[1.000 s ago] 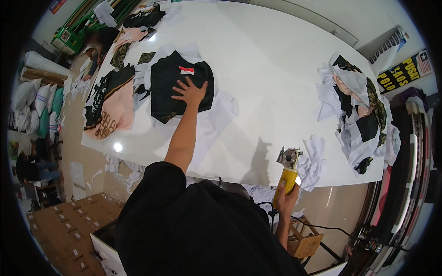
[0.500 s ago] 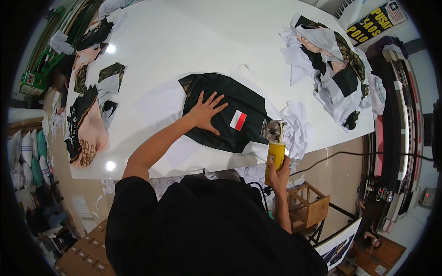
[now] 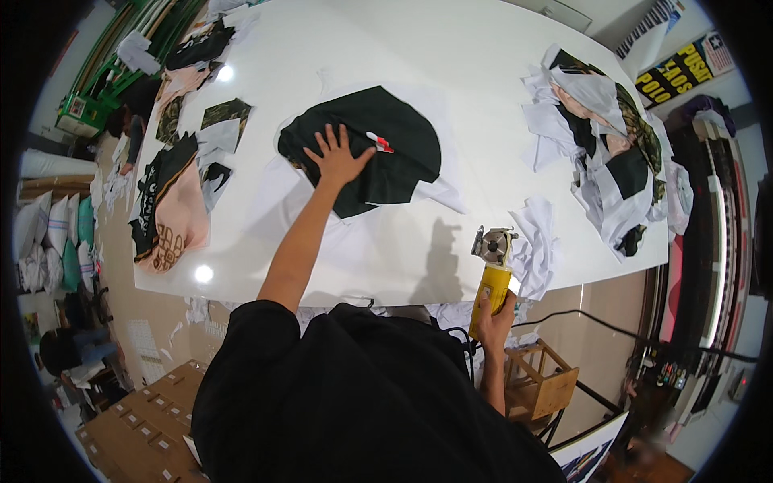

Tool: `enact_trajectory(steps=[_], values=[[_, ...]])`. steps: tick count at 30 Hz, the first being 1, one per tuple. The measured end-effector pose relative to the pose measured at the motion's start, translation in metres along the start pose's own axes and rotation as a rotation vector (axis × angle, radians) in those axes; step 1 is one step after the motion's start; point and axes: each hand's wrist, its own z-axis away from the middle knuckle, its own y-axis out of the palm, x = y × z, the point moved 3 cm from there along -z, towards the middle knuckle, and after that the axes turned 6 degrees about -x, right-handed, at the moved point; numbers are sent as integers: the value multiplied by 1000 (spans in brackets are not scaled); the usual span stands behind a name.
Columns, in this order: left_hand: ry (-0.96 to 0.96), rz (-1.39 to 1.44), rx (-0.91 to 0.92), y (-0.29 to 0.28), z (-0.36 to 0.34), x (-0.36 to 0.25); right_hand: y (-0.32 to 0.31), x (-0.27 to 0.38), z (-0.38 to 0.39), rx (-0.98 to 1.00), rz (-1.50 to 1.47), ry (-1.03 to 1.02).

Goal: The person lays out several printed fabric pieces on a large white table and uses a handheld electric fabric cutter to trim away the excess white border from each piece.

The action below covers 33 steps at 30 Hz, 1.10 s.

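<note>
My left hand (image 3: 338, 163) lies with fingers spread on a dark green fabric piece (image 3: 405, 165), near its small red-and-white patch (image 3: 382, 143). White material (image 3: 439, 196) shows under and around that piece. Lower right, my right hand (image 3: 493, 320) grips a yellow electric cutter (image 3: 489, 286) with a round blade head. The cutter sits by crumpled white fabric (image 3: 533, 245), to the right of the green piece and nearer my body.
The white table (image 3: 394, 40) holds mixed fabric piles at left (image 3: 181, 209) and right (image 3: 624, 177). A wooden stool (image 3: 539, 380), black cable (image 3: 612, 326) and cardboard boxes (image 3: 141, 423) are below. A co-worker (image 3: 125, 141) bends beyond the left edge.
Since half a second ago, the green piece has turned and shifted farther from the near edge under my left hand, away from the cutter, which my right hand still grips.
</note>
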Motion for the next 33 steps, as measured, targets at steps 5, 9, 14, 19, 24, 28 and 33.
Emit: enact_trajectory(steps=[5,9,14,19,24,28,33], values=[[133,35,122,-7,70,-3,9,15,-3,8,44,-73],[173,39,180,-21,101,40,22,17,-17,69,126,-98],[193,-80,385,-52,103,60,46,27,-38,69,225,-145],[269,-64,381,-55,84,46,68,43,-48,94,310,-136],[319,-99,444,-41,85,45,70,25,-23,74,371,-173],[341,-51,420,-43,90,48,67,24,5,28,414,-70],[485,-83,430,-45,104,42,61,32,65,20,494,-19]])
